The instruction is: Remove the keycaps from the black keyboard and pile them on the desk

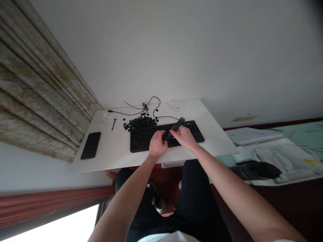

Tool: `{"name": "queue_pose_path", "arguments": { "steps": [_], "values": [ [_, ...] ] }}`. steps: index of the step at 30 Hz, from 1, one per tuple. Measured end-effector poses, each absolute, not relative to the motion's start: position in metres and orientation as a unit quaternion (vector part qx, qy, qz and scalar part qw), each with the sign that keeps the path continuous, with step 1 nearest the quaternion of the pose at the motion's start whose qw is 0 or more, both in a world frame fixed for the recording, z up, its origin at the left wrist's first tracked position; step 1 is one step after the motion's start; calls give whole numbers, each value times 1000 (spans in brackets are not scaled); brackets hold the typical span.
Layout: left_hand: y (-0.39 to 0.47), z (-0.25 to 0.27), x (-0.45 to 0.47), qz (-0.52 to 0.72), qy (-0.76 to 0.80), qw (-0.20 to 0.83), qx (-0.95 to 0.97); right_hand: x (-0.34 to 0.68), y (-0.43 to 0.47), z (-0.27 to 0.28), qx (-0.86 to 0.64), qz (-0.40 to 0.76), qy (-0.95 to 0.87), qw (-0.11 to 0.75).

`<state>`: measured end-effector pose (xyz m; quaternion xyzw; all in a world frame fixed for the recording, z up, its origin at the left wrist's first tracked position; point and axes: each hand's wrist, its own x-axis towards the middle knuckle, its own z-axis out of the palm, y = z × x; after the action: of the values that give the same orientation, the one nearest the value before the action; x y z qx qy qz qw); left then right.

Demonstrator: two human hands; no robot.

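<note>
A black keyboard (142, 139) lies on the white table, with many of its keycaps off in the middle and right parts. My left hand (157, 144) rests on the middle of the keyboard, fingers bent forward and the thumb apart, with nothing visible in it. My right hand (185, 136) is closed around a keycap puller (178, 124) with a black handle and thin wire loops. The wire ends point down at the keys beside my left fingertips. Whether they grip a key is too small to tell. Loose black keycaps (142, 122) lie heaped behind the keyboard.
The keyboard's black cable (145, 107) lies loosely coiled near the wall. A small blue tool (114, 124) and a black phone (91, 145) lie at the left of the white table (116, 154). To the right, a lower surface holds papers (252, 135) and a black bundle (259, 169).
</note>
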<state>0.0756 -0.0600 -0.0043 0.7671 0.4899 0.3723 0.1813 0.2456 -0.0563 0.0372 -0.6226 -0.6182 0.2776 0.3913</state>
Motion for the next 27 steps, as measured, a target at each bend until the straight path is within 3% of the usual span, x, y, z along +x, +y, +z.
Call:
{"name": "queue_pose_path", "arguments": {
  "steps": [9, 17, 27],
  "values": [
    [-62, 4, 78, 301, 504, 140, 797, 228, -58, 43, -642, 179, -672, 325],
    [-59, 1, 79, 257, 509, 113, 814, 221, -60, 36, -634, 201, -682, 302],
    [-59, 1, 79, 243, 490, 108, 830, 240, -77, 13, -497, 330, -686, 416]
  ]
}}
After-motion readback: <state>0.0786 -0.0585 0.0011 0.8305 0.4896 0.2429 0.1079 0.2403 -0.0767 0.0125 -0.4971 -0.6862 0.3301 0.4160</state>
